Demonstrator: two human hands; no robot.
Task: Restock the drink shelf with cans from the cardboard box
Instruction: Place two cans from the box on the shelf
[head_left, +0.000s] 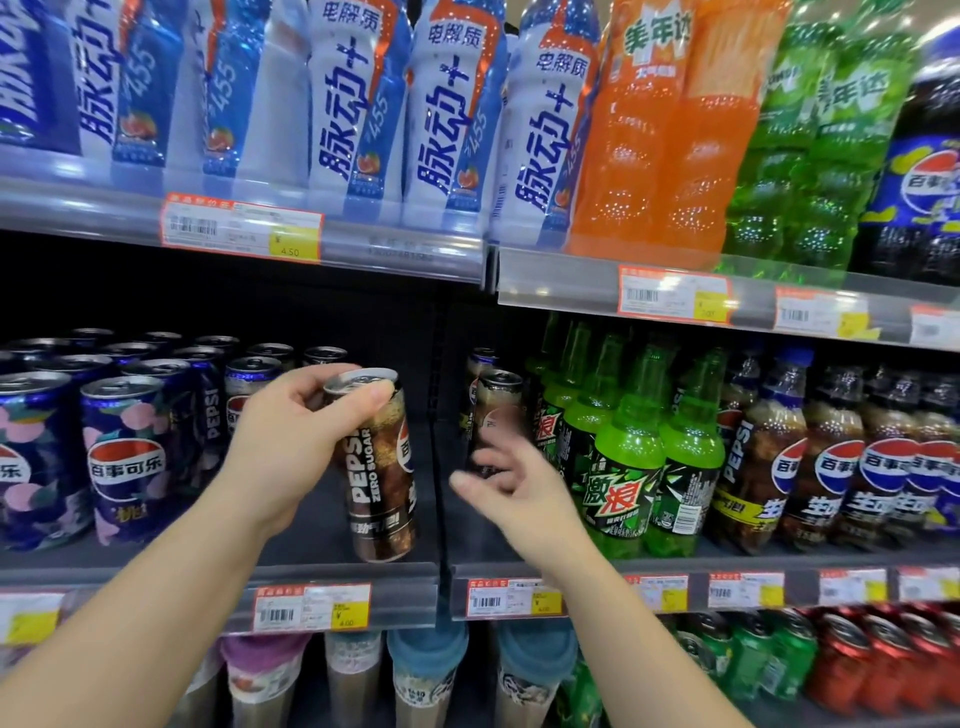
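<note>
Black and brown, the zero sugar can (381, 467) is pinched at its rim by the left hand (291, 441), tilted over the middle shelf (332, 582). At three o'clock from it, the right hand (511, 486) is blurred, fingers loosely spread, empty, in front of another can (496, 415) by green bottles (628, 457).

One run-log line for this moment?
left hand: grips Pepsi Zero Sugar can | right hand: open, blurred, by shelved can | stage: shelving

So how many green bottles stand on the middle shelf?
4 in front: green bottles in a cluster right of the divider, left of the Pepsi bottles. More may hide behind.
</note>
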